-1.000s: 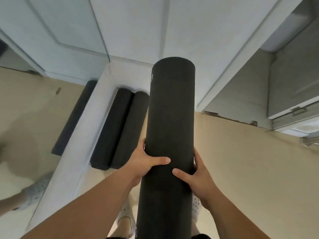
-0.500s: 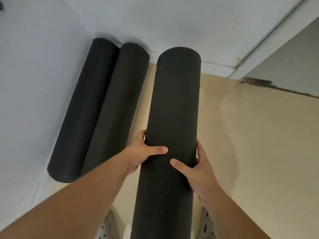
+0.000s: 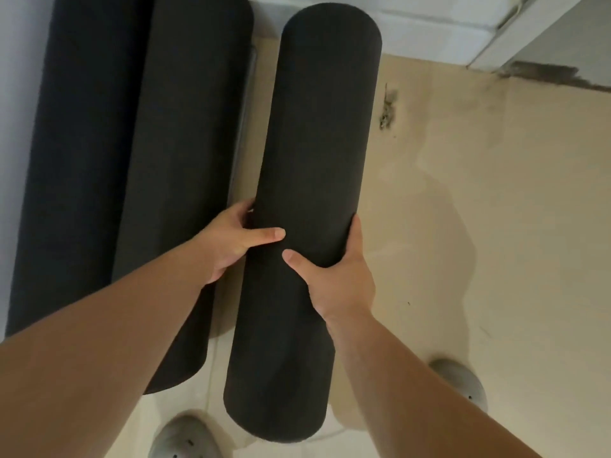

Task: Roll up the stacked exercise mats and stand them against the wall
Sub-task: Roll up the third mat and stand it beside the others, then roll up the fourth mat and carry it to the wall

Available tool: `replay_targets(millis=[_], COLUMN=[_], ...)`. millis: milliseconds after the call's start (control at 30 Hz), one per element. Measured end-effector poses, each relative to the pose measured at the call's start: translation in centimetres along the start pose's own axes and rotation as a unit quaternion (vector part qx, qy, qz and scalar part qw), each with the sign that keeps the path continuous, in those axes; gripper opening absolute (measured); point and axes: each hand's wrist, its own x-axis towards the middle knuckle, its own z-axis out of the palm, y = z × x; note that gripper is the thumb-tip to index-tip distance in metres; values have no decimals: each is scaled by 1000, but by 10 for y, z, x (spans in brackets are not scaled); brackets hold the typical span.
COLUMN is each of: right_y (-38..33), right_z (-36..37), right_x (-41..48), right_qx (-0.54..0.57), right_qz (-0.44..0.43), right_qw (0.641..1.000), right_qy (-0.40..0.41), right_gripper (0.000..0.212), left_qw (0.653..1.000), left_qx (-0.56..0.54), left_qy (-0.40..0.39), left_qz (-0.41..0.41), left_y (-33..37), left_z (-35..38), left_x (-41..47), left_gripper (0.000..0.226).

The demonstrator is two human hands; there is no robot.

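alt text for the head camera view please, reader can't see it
Seen from above, a person's left hand and right hand grip a dark rolled mat around its middle, beside two more rolled mats set against a pale wall. Beige floor and grey shoes show below.

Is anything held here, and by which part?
A rolled black mat, gripped around its middle by both hands: the left hand on its left side, the right hand on its right, thumbs across the front.

No readable text, label, brand, number or sign on anything in view.
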Motion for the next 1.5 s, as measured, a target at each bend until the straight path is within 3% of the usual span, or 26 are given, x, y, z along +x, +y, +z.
replay_targets(millis=[133,233,300,433,567,667,833,933,1000,1167,1333,1500], right_y=[-6,-7,-11,-26,-33,-36,-54,-71,-82,-98,-133,-187], right_z=[16,17,18,30,33,26,14,-7,-31,-116,-219,-335], right_x=[-9,-11,-6,8,19,21,13,-1,-15,-63,-131,-230], right_qx=[10,40,47,43,38,13,-91,-142,-127,-70,-24,55], right_qz=[-7,-30,-37,-48,-53,-38,-32,-67,-74,-8,28,46], right_qw=[1000,996,992,992,991,990,983,975,976,983,983,978], right_qy=[4,-75,-115,-112,-118,-136,-154,-154,-157,-168,-180,-198], right_gripper=[128,138,146,152,151,151,152,143,133,112,101,83], left_qw=[967,932,925,903,856,823,806,811,833,885,919,937], left_qx=[166,251,275,316,422,501,556,564,538,457,368,302], left_qy=[148,165,168,180,148,131,99,99,98,89,138,178], left_qz=[123,204,201,229,259,231,176,117,81,8,-22,13], left_y=[-5,-24,-39,-48,-43,-40,-31,-19,-6,38,101,186], left_z=[1,5,3,-5,-7,-7,-6,-7,-7,-8,4,42], left_x=[-37,-58,-63,-70,-68,-69,-77,-93,-111,-175,-279,-426], left_gripper=[75,62,59,55,65,77,86,86,85,77,70,67])
